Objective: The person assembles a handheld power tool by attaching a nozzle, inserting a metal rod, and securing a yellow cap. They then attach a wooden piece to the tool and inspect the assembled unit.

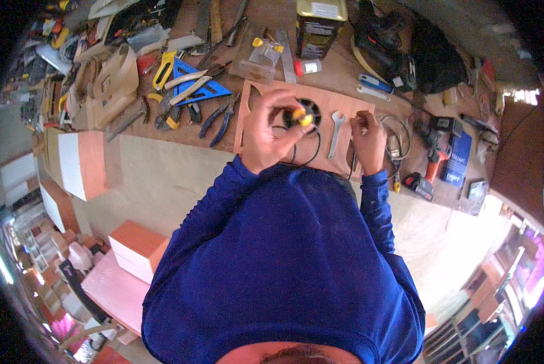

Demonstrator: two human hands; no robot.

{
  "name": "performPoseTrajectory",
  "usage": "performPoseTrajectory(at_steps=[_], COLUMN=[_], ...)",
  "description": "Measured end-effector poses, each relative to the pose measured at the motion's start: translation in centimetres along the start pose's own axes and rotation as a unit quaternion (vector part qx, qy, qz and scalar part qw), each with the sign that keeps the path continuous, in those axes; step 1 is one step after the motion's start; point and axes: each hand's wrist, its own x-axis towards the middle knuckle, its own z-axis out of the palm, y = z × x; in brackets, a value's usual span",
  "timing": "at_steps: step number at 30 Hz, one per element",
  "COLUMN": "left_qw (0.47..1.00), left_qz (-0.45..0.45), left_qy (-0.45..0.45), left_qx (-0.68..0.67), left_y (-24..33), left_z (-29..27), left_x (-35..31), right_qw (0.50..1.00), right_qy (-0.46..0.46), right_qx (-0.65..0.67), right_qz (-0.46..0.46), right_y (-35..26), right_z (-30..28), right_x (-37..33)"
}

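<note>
My left hand (264,130) is curled around a yellow-and-black tool handle (302,116), seen end-on and a little blurred, with the thumb and fingers closed about it. Under the handle lies a round black part (314,108), partly covered by it. Both are over a reddish-brown wooden board (347,102) at the bench's front edge. A silver open-ended wrench (334,136) lies on the board between my hands. My right hand (369,141) is above the board's right end, its fingertips pinched together; what they hold, if anything, is too small to make out.
Pliers (212,124), a blue set square (200,85) and a yellow-handled tool (164,70) lie to the left. Behind stand a metal can (320,27) and a red-capped bottle (308,67). To the right are a cable (399,136), a cordless drill (432,151) and a blue box (458,159).
</note>
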Motion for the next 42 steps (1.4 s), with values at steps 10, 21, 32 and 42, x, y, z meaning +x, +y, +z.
performPoseTrajectory(at_steps=[10, 21, 32, 42], left_qw=[0.997, 0.994, 0.997, 0.997], left_qz=[-0.058, -0.082, -0.071, -0.031], left_qy=[0.04, 0.047, 0.018, -0.042], left_qx=[-0.016, -0.047, 0.021, 0.053], left_y=[0.1, -1.6, -1.1, 0.1], left_z=[0.2, -2.6, -2.9, -2.4], left_x=[1.2, 2.8, 2.0, 2.2], right_qw=[0.968, 0.949, 0.955, 0.947], right_qy=[0.038, 0.004, -0.116, -0.169], right_qx=[-0.231, -0.294, 0.19, 0.24], right_qz=[-0.088, -0.112, -0.195, -0.133], right_y=[9.4, 11.0, -9.2, -12.5], right_z=[0.6, 0.4, -6.5, -5.9], right_x=[10.9, 10.7, -3.1, -3.2])
